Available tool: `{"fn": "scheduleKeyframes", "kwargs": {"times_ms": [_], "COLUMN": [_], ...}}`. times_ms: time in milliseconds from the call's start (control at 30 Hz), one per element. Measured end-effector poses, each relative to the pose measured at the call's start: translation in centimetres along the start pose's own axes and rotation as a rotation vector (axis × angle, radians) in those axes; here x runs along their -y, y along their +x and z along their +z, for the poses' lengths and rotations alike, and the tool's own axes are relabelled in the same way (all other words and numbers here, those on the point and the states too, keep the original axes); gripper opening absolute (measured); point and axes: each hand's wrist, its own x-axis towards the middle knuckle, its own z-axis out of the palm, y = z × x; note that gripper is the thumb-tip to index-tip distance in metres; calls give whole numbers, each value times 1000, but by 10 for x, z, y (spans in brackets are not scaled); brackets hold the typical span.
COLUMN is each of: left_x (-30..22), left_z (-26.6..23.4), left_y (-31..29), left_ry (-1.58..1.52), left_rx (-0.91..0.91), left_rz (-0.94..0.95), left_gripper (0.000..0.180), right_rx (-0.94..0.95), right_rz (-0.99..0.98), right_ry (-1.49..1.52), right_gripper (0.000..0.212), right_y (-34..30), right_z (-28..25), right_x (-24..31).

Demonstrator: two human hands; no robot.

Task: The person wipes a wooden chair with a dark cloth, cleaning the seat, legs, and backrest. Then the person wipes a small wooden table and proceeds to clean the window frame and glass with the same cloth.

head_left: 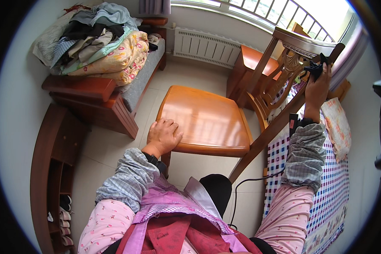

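Observation:
A wooden chair (205, 120) with a glossy orange-brown seat stands in front of me, its carved backrest (290, 63) to the right. My left hand (163, 136) rests on the near left edge of the seat, fingers lying over the wood. Up at the backrest's top corner, my right hand (318, 80) presses a dark cloth (316, 69) against the frame. The fingers are bent around the cloth, which partly hides the wood under it.
At the far left, a wooden sofa (78, 86) bears a heap of clothes and bedding (99, 46). A shoe rack (51, 169) stands at the left wall. Beyond the chair are a small cabinet (254, 59) and a radiator (205, 46). A checkered bed (330, 182) lies right; a black cable (245, 181) hangs near me.

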Motion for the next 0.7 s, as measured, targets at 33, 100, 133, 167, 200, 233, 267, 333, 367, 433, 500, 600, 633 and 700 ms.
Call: {"fn": "scheduleKeyframes", "kwargs": {"times_ms": [33, 100, 133, 167, 200, 233, 267, 333, 367, 433, 500, 600, 633, 700], "left_x": [0, 0, -2, -2, -3, -4, -4, -5, -6, -8, -9, -12, -12, -12], "left_z": [-1, -2, -2, -3, -4, -5, -7, -9, -11, -12, -13, -12, -12, -12], "left_y": [-1, -3, -3, -3, -3, -3, -3, -3, -2, -2, -2, -3, -4, -5], "left_ry": [15, 19, 29, 20, 25, 39, 21, 5, -9, -18, -29, -36, -34, -42], "left_rx": [-28, -10, -15, -15, -12, 7, 52, 151, 173, 161, 167, 166, 157, 155], "left_rz": [16, 6, 8, 6, 6, 1, -17, -58, -67, -59, -63, -68, -62, -68], "left_gripper": [40, 40, 39, 40, 40, 40, 41, 46, 46, 45, 45, 45, 45, 46], "right_rx": [-34, -38, -45, -41, -37, -48, -34, -49, -29, -19, -7, -16, -34, -28], "right_rz": [0, -8, -15, 7, 31, 40, 67, 49, 86, 95, 91, 74, 57, 81], "right_ry": [-8, -44, -61, -51, -40, -37, -38, -69, -59, -66, -80, -58, -59, -47], "right_gripper": [57, 59, 60, 62, 64, 66, 67, 69, 70, 70, 70, 69, 69, 70], "right_y": [3, 5, 5, 3, 1, 0, -2, -3, -3, -1, 0, -1, -1, -3], "right_z": [1, 2, 2, 3, 2, 2, 2, 2, 1, 0, -2, -6, -7, -9], "right_x": [-1, 0, 0, 1, 2, 3, 4, 6, 7, 8, 9, 12, 13, 15]}}
